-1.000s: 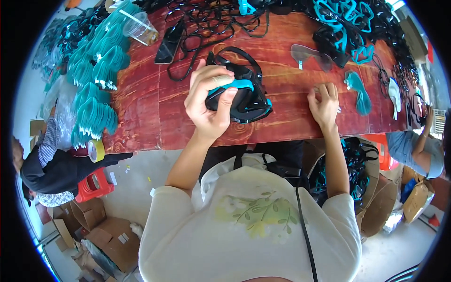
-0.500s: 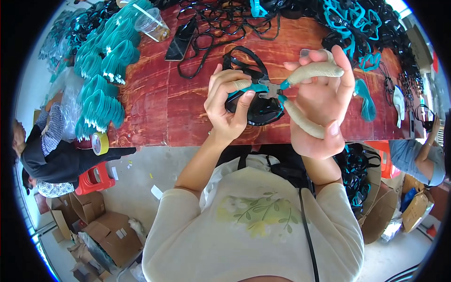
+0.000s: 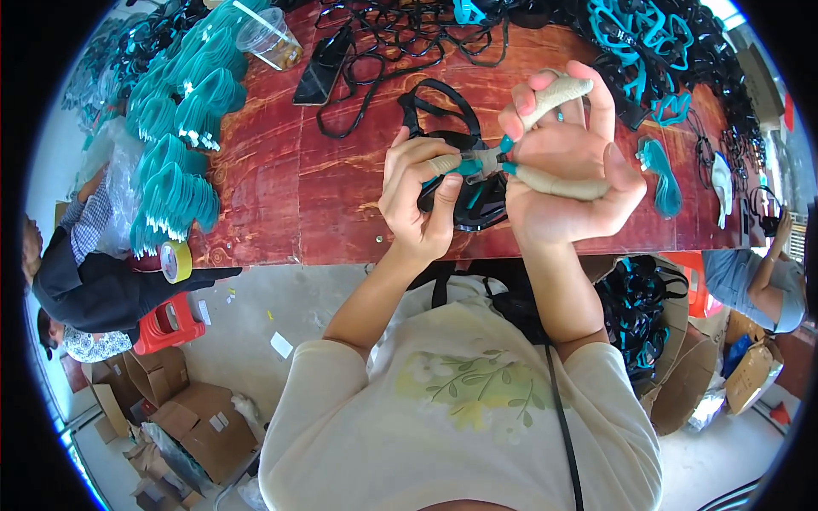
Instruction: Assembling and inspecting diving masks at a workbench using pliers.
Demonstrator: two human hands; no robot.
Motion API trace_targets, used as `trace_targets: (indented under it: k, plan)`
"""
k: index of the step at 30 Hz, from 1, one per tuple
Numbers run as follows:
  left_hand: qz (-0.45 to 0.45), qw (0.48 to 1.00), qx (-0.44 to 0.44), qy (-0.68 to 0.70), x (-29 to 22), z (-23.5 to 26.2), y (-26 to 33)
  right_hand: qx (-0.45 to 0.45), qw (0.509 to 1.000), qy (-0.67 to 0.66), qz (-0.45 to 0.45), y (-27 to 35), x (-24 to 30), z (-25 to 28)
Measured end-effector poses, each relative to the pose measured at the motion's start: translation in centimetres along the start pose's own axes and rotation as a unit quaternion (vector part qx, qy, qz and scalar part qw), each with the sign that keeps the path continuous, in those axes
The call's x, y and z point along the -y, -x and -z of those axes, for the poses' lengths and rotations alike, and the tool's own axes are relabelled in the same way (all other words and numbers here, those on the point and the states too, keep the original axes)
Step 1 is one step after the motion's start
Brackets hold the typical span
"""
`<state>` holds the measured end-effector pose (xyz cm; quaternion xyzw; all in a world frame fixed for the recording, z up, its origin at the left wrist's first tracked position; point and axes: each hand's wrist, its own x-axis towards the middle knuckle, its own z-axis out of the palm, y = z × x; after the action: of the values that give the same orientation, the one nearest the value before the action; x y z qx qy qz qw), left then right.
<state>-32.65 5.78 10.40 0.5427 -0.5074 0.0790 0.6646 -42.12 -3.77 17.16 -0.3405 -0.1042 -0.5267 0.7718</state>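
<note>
My left hand (image 3: 417, 192) pinches a black and teal diving mask (image 3: 480, 204) near its side, holding it just above the red table. The mask's black strap (image 3: 449, 88) loops up behind my fingers. Tape-wrapped pliers (image 3: 558, 185) lie in my right hand (image 3: 567, 153), whose fingers hook one handle while the palm and thumb bear the other. Their handles are spread apart. The metal jaws reach to the teal part at the mask's edge beside my left thumb; my fingers partly hide the exact contact. Tan wrapping covers one finger of my left hand.
Teal strap bundles (image 3: 175, 192) line the table's left side, beside yellow tape (image 3: 176, 261). A plastic cup (image 3: 269, 40), a phone (image 3: 324, 68) and black straps (image 3: 400, 43) lie behind. Teal frames (image 3: 639, 43) pile up far right. People sit at both sides.
The pliers' handles have come closer together, and my right hand has shifted left and turned. My left hand keeps its hold on the mask, moving slightly.
</note>
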Motion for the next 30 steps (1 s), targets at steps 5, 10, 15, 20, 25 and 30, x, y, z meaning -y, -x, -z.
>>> trace_targets:
  k: [5, 10, 15, 20, 25, 30]
  plan:
    - [0.044, 0.997, -0.066, -0.016, 1.1, -0.3, 0.5, -0.044, 0.993, 0.109, 0.004, -0.6, -0.7, -1.4]
    - [0.241, 0.913, -0.328, 0.037, 3.2, 1.6, 2.2, -0.007, 0.904, 0.412, 0.118, -0.5, 4.8, 1.1]
    - [0.272, 0.937, -0.214, -0.053, 3.5, 4.4, 7.2, 0.093, 0.696, 0.692, -0.171, 3.3, 2.3, 6.6]
    - [0.106, 0.917, 0.082, -0.375, 0.4, 6.7, 4.4, 0.111, 0.654, 0.736, -0.135, 4.1, -0.6, 7.8]
    - [0.049, 0.921, 0.264, -0.281, 0.2, 4.8, -2.0, 0.140, 0.675, 0.714, -0.121, 4.2, -1.3, 7.6]
    - [0.149, 0.905, 0.345, -0.197, 2.2, 4.1, -2.5, 0.124, 0.698, 0.696, -0.115, 4.8, -1.7, 7.1]
